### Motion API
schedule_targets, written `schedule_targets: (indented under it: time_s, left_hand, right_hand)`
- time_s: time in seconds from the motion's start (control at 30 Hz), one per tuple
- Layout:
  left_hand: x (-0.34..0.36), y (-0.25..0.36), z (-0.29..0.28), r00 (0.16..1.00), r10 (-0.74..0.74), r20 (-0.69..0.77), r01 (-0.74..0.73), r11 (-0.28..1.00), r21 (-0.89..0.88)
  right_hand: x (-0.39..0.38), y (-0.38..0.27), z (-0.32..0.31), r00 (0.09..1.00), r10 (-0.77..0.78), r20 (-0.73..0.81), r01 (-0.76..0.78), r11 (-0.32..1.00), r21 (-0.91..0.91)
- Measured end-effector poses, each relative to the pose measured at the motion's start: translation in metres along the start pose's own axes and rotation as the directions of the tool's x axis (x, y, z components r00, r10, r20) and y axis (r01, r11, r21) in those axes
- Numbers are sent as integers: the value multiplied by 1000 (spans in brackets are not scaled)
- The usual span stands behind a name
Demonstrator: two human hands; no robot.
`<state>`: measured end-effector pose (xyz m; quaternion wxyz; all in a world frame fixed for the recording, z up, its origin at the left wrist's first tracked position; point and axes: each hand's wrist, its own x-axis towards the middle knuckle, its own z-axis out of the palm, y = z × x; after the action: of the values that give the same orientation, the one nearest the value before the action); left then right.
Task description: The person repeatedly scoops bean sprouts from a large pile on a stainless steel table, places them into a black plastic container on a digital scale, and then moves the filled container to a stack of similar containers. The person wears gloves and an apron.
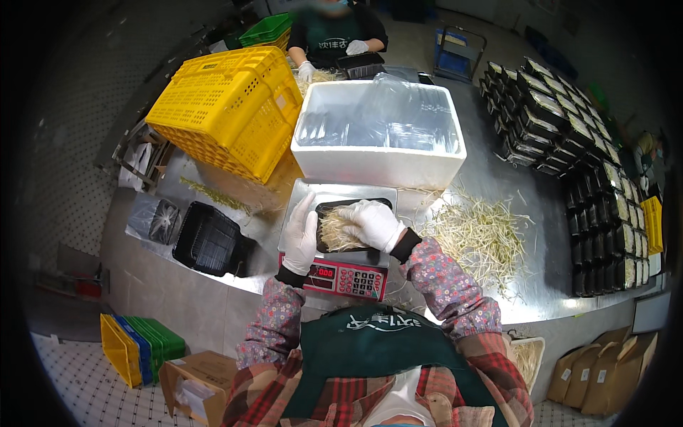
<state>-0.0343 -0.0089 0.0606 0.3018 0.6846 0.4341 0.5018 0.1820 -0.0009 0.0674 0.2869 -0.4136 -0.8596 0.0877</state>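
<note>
A black plastic tray [389, 202] rests on the metal platform of a red digital scale [343, 279] in front of me. Pale bean sprouts [333, 229] lie in the tray. My right hand [378, 225], in a white glove, reaches over the tray's right side with its fingers closed on the sprouts. Along the tray's left side stands my left hand [300, 236], also gloved, its fingers stretched out and holding nothing. A loose heap of sprouts [478, 238] lies on the metal table to the right of the scale.
Behind the scale stands a white foam box [377, 165] with clear plastic inside; yellow crates [220, 107] are left of it. Empty black trays [206, 238] sit at left. Stacks of filled trays [605, 220] line the right. Across the table, a gloved co-worker [334, 39] handles sprouts.
</note>
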Motion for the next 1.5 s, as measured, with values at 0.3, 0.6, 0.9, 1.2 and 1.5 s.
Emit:
schedule_targets:
  time_s: [0.3, 0.6, 0.9, 1.2, 1.5]
  left_hand:
    - [-5, -3, 33, 946, 88, 311, -225, 871, 437]
    - [34, -38, 77, 774, -55, 630, -458, 638, 619]
    - [24, -17, 52, 858, 146, 493, -320, 903, 288]
    - [19, 22, -24, 997, -80, -7, 76, 966, -248]
    - [-6, 6, -79, 933, -312, -178, 255, 924, -285]
  right_hand:
    - [-38, 27, -15, 811, 307, -498, -229, 950, 213]
    - [-12, -5, 30, 874, 480, 79, -486, 869, 93]
    - [29, 48, -52, 861, 503, -72, -480, 851, 212]
    - [122, 174, -36, 466, 884, 40, -800, 440, -409]
    - [131, 202, -58, 809, 587, 15, -462, 652, -602]
